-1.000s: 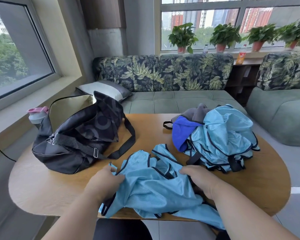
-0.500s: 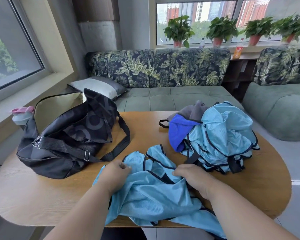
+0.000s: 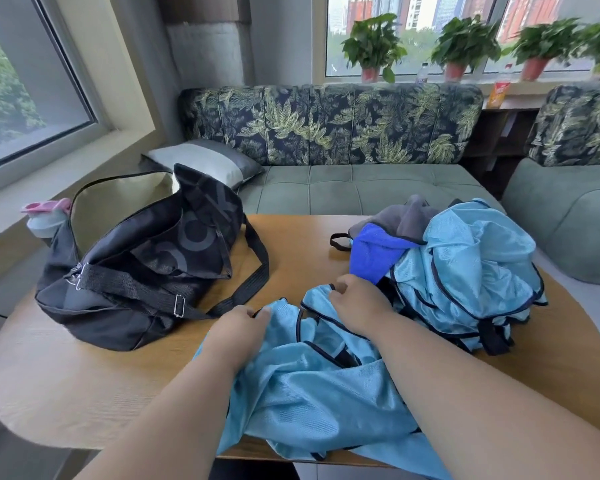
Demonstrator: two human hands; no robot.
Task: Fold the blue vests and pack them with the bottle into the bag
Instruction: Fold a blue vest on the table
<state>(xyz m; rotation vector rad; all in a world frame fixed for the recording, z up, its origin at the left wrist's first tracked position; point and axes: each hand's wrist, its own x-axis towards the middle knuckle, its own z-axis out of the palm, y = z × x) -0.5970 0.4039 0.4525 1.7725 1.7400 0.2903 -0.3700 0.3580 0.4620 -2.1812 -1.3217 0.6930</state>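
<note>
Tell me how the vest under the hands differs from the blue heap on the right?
The near vest lies spread out and hangs over the table edge, gripped by the left hand and right hand; the heap sits bunched, untouched, mixed with darker blue and grey cloth. Both are light blue with dark trim.

Shiny mesh-cloth vest [image 3: 312,393]; matt black fabric bag [image 3: 136,271] with metal buckle [image 3: 178,305]; smooth wood-grain bench [image 3: 66,386].

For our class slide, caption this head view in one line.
Both hands, left hand and right hand, grip a light-blue vest beside an open black bag.
</note>
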